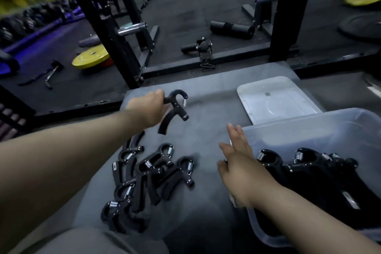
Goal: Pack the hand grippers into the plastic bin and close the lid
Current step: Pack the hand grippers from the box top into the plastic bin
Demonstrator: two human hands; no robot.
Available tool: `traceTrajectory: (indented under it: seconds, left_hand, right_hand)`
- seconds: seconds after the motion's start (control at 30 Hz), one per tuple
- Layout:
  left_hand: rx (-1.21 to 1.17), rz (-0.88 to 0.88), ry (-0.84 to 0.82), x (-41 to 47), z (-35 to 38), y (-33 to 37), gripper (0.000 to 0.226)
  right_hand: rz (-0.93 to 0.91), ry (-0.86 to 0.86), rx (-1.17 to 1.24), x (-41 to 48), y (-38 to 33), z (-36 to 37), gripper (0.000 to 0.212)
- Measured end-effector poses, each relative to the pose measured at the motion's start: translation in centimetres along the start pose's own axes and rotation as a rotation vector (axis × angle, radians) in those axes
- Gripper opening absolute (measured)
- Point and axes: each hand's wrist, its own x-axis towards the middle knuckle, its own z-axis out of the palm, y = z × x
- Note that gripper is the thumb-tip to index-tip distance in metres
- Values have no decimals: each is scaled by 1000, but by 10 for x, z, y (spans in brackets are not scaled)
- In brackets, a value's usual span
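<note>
— How far along?
— Partway, I'd judge. Several hand grippers (309, 168) lie in the plastic bin (305, 118). A pile (148, 177) waits on the table (208, 109) left of the bin, and the lid (274, 99) lies off, behind the bin.
— The hands?
— The left grip (149, 109), well left of the bin, clenches one gripper (176, 107) by a handle. The right grip (240, 164) is released, fingers straight, at the bin's left rim.

The hand gripper (177, 107) at 11 o'clock and the pile (144, 175) at 7 o'clock are matt black plastic with glossy coiled metal springs (170, 150). The bin (309, 136) at 4 o'clock is smooth, cloudy see-through plastic, and its lid (274, 99) at 1 o'clock is whitish plastic with a faint sheen. The tabletop (206, 130) is matt grey, and the weight plate (90, 59) at 10 o'clock looks like dull yellow rubber.
</note>
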Motion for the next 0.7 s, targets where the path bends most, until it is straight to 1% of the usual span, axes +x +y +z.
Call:
traceTrajectory:
  seconds: [0.03,0.07,0.17,0.2,0.27,0.33,0.4,0.43,0.5,0.57,0.67,0.7]
  left_hand:
    - [-58,-20,-4,-7,-11,12,33]
    - [-171,-38,-18,-14,-22,24,33]
    - [-775,-140,-178,-41,-48,65,29]
    - [-904,-151,-212,-51,-56,80,29]
    - [-1025,-144,-279,-74,-64,107,33]
    - [-1147,-156,-394,-93,-65,130,33]
    - [-1284,-197,-502,-106,-66,146,31]
    - [-1345,-219,-563,-110,-66,153,33]
    - [-1451,-262,-664,-116,-66,165,42]
    - [-1468,-273,-700,-119,-66,175,48]
    - [-1493,-308,-685,-123,-58,188,52]
    - [-1488,-289,-671,-124,-55,192,52]
  right_hand:
    - [-3,9,27,0,1,1,45]
    - [-14,23,50,0,2,1,43]
    - [-57,23,82,1,5,1,40]
    - [-71,5,99,2,7,1,41]
    - [-107,-6,196,3,11,-2,40]
    - [-92,50,396,2,12,-12,33]
    - [16,131,691,-2,8,-29,23]
    - [94,155,852,-4,5,-38,23]
    - [228,139,1089,-7,-1,-50,36]
    - [297,105,1226,-11,-3,-56,41]
    - [374,113,1339,-18,-2,-60,32]
    - [394,121,1351,-20,-1,-62,32]
